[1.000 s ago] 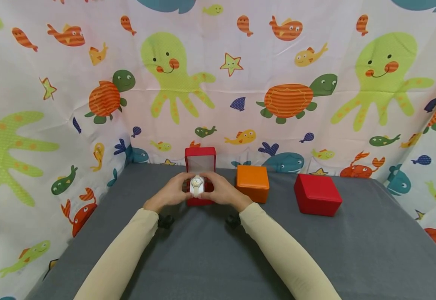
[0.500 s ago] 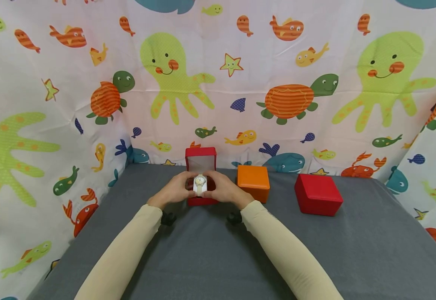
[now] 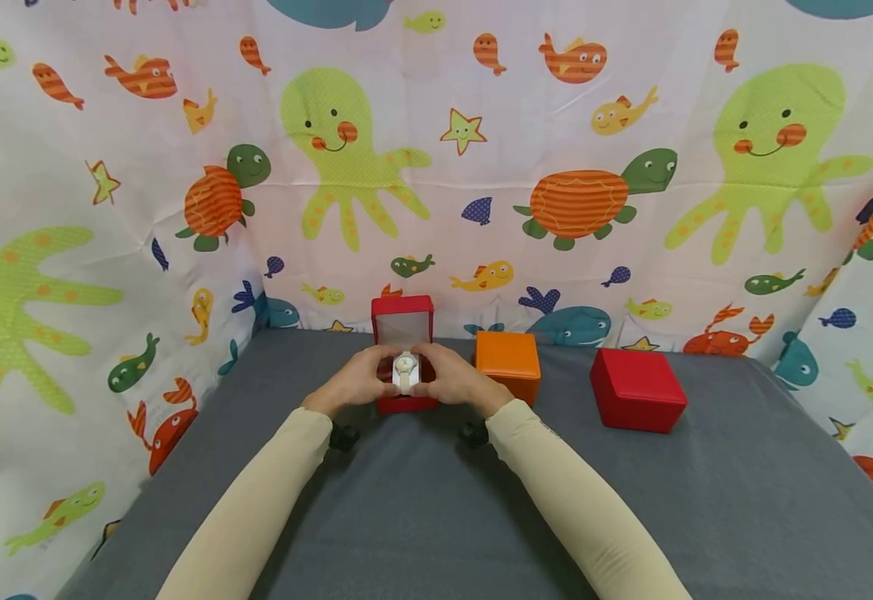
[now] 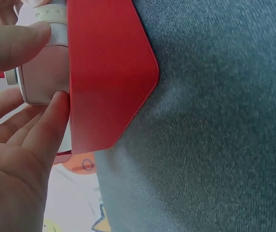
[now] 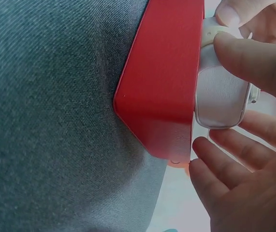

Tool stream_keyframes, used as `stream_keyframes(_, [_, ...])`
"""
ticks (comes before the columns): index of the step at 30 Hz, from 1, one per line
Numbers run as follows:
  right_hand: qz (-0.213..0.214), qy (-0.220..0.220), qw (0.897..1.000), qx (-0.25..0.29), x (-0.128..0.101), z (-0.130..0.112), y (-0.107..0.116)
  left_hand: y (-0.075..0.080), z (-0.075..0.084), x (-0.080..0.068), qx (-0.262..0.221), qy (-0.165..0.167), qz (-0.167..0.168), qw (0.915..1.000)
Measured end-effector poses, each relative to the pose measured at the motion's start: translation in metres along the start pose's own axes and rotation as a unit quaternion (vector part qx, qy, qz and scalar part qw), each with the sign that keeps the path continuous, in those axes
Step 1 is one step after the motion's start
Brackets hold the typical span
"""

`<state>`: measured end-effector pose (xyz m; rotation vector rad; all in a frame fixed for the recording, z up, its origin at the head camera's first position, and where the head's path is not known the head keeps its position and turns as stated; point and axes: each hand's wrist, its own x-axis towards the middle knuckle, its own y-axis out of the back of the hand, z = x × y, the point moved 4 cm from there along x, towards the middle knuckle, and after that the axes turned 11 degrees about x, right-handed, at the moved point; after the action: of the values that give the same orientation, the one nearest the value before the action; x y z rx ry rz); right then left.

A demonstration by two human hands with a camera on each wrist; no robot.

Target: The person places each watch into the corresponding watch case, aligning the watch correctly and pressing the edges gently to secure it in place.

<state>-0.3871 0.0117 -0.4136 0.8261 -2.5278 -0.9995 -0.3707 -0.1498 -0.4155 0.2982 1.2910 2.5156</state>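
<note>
A white watch (image 3: 406, 365) wrapped on a white cushion (image 4: 41, 82) sits at the mouth of an open red box (image 3: 404, 403), whose lid (image 3: 403, 321) stands upright behind it. My left hand (image 3: 385, 377) pinches the cushion from the left and my right hand (image 3: 427, 377) from the right. In the left wrist view my thumb (image 4: 12, 46) and fingers (image 4: 46, 125) clamp the cushion beside the red box wall (image 4: 108, 72). The right wrist view shows the thumb (image 5: 254, 58) on the cushion (image 5: 222, 99) against the box (image 5: 167, 82).
An orange closed box (image 3: 507, 364) stands just right of the open box, and a red closed box (image 3: 634, 387) further right. All rest on a grey cloth table (image 3: 436, 517). A sea-animal printed curtain (image 3: 481, 167) walls in the back and sides.
Both hands have carried the watch cushion a little to the right and down, so it now sits centred in the open red box.
</note>
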Motion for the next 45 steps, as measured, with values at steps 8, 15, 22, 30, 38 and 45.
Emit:
stream_keyframes(8, [-0.001,-0.006,1.000,0.006,0.004,0.004,-0.001,0.001,0.001,0.003,0.020,0.011,-0.010,0.9997])
stream_keyframes(15, [-0.010,-0.021,1.000,0.005,0.006,0.005,-0.002,0.001,-0.001,0.004,0.027,0.028,-0.002,0.9992])
stream_keyframes(22, [-0.019,-0.040,0.999,-0.003,0.007,0.006,-0.005,-0.002,-0.003,0.006,0.043,0.046,0.000,0.9980])
stream_keyframes(30, [-0.018,-0.031,0.999,-0.017,0.009,0.004,-0.005,-0.005,-0.003,0.006,0.060,0.052,0.011,0.9968])
stream_keyframes(38, [-0.020,-0.026,0.999,-0.038,0.013,0.005,-0.006,-0.006,0.000,0.007,0.099,0.042,0.017,0.9941])
stream_keyframes(45, [-0.038,-0.023,0.998,-0.053,0.015,0.000,-0.002,-0.005,0.004,0.008,0.123,0.028,0.024,0.9917])
